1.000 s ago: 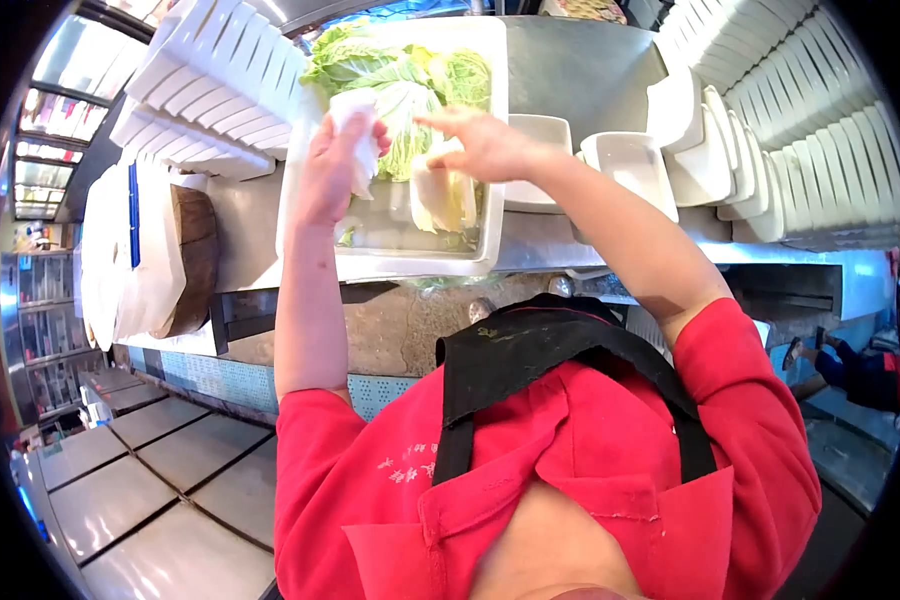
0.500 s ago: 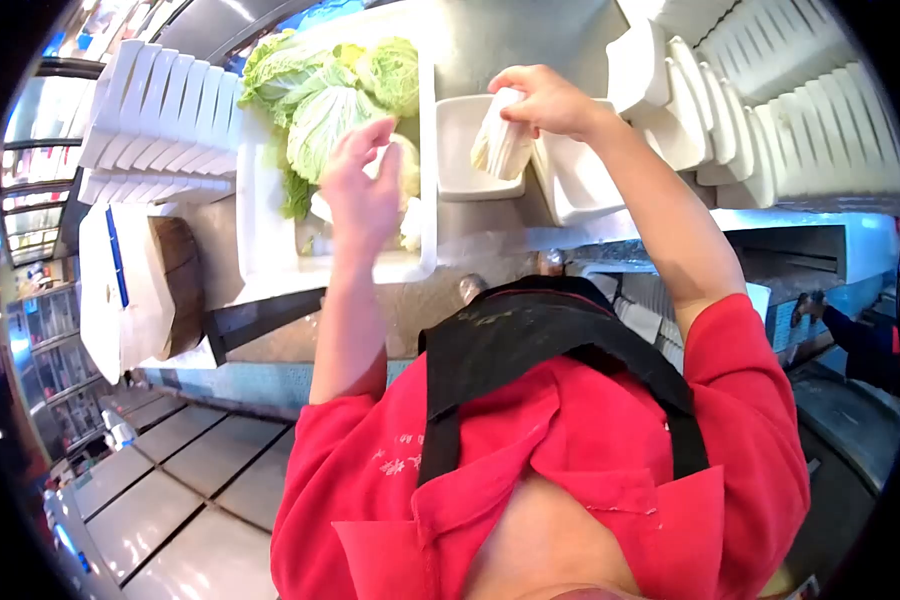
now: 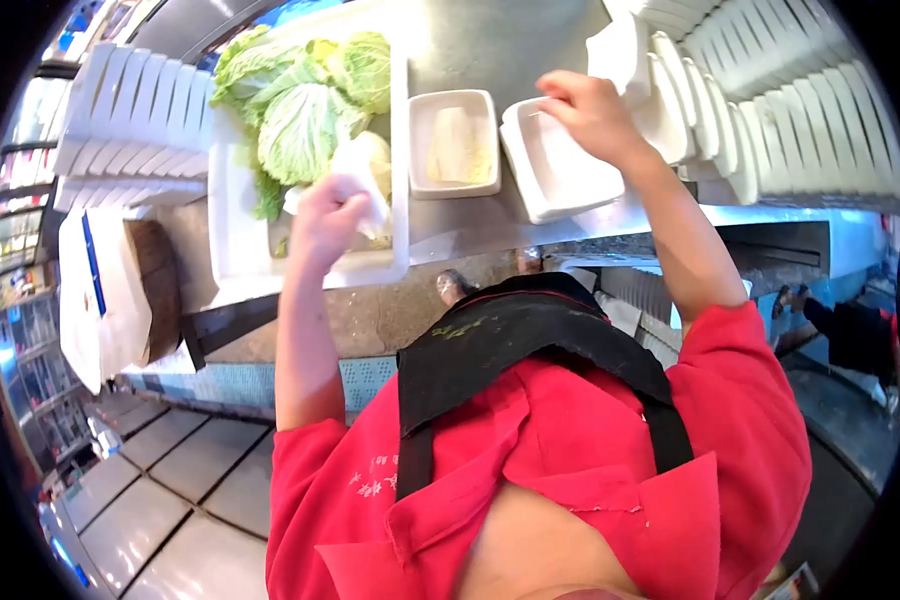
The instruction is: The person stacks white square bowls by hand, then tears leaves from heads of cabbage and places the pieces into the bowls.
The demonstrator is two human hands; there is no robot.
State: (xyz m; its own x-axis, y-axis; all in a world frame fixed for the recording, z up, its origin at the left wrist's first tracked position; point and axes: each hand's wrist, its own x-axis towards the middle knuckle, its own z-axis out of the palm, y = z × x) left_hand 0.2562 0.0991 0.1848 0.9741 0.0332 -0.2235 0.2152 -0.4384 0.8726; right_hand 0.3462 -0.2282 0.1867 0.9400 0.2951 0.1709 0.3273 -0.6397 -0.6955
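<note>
1. The left arm reaches forward, and the left hand [image 3: 327, 222] is bent over the large tray [image 3: 400, 200], its fingers closed around a white cabbage piece [image 3: 362, 172].
2. That piece, blurred, points roughly away from the body.
3. The right arm angles inward; the right hand [image 3: 592, 112] hovers over the second container [image 3: 568, 185], fingers bent, tips narrowly apart.
4. Inside the first container [image 3: 454, 190], a cabbage portion [image 3: 457, 145] lies lengthwise away from the body, yellowish end nearer.
</note>
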